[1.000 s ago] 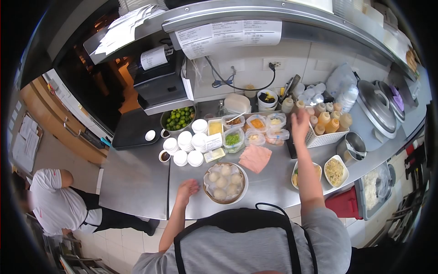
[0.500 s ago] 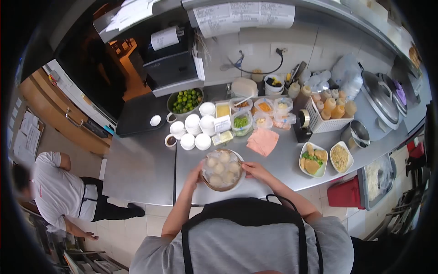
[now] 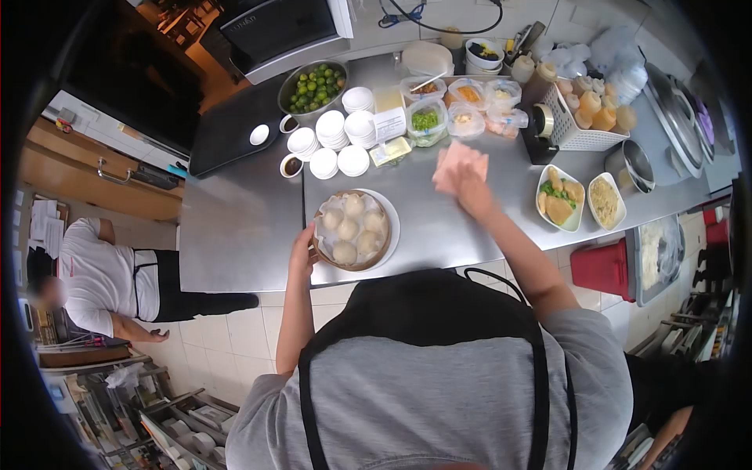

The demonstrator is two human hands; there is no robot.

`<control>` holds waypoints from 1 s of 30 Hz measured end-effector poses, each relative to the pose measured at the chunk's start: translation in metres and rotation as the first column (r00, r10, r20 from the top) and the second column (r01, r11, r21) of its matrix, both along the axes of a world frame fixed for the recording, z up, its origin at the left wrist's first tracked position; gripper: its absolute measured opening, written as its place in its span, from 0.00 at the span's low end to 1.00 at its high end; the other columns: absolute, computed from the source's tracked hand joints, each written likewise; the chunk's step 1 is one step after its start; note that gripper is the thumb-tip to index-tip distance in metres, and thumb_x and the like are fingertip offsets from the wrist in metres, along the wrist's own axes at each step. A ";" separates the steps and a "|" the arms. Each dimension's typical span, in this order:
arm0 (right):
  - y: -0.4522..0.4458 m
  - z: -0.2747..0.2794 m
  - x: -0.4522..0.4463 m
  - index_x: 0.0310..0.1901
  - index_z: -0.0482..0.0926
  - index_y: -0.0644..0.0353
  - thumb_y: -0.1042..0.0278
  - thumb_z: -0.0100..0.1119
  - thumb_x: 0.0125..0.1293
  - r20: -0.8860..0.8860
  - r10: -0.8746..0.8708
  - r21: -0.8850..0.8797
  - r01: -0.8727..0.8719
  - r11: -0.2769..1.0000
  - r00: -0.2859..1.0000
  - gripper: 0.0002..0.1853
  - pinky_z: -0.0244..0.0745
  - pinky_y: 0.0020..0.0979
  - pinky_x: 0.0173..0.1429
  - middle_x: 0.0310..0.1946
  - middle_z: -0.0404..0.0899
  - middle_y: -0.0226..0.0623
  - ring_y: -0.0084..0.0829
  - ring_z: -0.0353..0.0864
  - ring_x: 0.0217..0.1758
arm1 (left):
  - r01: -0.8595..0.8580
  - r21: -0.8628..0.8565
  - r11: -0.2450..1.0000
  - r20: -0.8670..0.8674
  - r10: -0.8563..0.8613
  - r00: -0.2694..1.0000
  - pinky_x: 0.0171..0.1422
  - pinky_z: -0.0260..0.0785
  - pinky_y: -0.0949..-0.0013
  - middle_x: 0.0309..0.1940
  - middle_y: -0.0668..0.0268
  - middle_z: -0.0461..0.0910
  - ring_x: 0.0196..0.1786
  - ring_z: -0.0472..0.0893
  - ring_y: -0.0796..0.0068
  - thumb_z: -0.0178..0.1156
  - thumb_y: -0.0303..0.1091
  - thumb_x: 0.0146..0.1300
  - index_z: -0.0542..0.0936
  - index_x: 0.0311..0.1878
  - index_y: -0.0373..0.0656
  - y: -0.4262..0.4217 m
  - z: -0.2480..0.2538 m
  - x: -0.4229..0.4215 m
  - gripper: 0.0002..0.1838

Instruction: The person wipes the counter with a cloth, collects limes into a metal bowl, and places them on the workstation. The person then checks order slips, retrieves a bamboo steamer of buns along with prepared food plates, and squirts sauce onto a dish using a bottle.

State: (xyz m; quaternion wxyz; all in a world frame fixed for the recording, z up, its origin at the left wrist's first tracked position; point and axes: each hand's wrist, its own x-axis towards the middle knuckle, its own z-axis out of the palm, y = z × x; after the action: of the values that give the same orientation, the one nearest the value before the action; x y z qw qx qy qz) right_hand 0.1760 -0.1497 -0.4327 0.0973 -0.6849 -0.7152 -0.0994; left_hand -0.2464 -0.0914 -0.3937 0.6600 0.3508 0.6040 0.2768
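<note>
My left hand (image 3: 303, 249) grips the left side of a round bamboo steamer (image 3: 385, 249). Several pale round dumplings (image 3: 348, 229) lie on white paper inside it. Beneath the steamer is a white plate (image 3: 395, 222), showing only along the right side. Over to the right, my right hand (image 3: 472, 193) is closed on a pink cloth (image 3: 452, 168) on the steel counter; its fingertips are blurred against the cloth.
Stacked white cups (image 3: 331, 128), a pot of green limes (image 3: 317, 90) and tubs of toppings (image 3: 425, 121) line the back. Two filled white bowls (image 3: 561, 199) (image 3: 604, 201) stand at right, near a bottle basket (image 3: 583, 129). Another person (image 3: 110, 270) is at left.
My right hand has left the steamer and reached the pink cloth, which is now partly gathered. My left hand remains at the steamer, which sits further left over the plate. The view has shifted downward.
</note>
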 end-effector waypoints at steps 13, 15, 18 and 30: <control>-0.010 -0.030 0.088 0.57 0.64 0.47 0.71 0.46 0.57 -0.009 -0.239 0.122 0.238 0.964 0.971 0.23 0.66 0.36 0.55 0.57 0.64 0.41 0.37 0.66 0.58 | 0.185 -0.001 0.983 0.021 -0.185 0.983 0.51 0.66 0.57 0.55 0.57 0.66 0.53 0.70 0.61 0.48 0.58 0.60 0.63 0.60 0.45 0.016 0.009 0.033 0.32; 0.017 -0.001 0.088 0.54 0.67 0.52 0.70 0.46 0.56 -0.128 -0.425 -0.012 0.427 0.904 0.896 0.21 0.63 0.42 0.57 0.54 0.68 0.42 0.45 0.65 0.59 | 0.365 -0.048 0.930 0.012 -0.364 0.931 0.53 0.65 0.56 0.56 0.57 0.66 0.55 0.69 0.61 0.46 0.60 0.59 0.62 0.60 0.46 0.027 0.018 0.028 0.33; 0.041 0.007 0.060 0.46 0.70 0.51 0.64 0.49 0.54 -0.044 -0.566 0.011 0.567 0.824 0.823 0.16 0.66 0.34 0.51 0.49 0.67 0.42 0.34 0.70 0.50 | 0.580 -0.107 0.808 -0.049 -0.587 0.808 0.50 0.67 0.60 0.53 0.60 0.68 0.53 0.71 0.63 0.43 0.61 0.61 0.59 0.60 0.44 0.043 0.036 0.020 0.33; -0.142 0.049 -0.060 0.28 0.81 0.57 0.68 0.47 0.55 -0.696 0.111 -0.082 -0.231 0.969 0.710 0.10 0.69 0.26 0.49 0.31 0.81 0.31 0.31 0.79 0.41 | 0.684 0.095 0.723 -0.567 -0.526 0.634 0.48 0.66 0.60 0.53 0.59 0.69 0.51 0.72 0.62 0.40 0.66 0.59 0.65 0.58 0.42 0.035 0.040 0.034 0.37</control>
State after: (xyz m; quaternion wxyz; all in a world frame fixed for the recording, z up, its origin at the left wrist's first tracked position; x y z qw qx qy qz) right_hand 0.1161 -0.2916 -0.3833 0.3072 -0.6091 -0.6944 0.2290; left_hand -0.2123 -0.0561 -0.3539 0.4714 0.6900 0.5487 0.0232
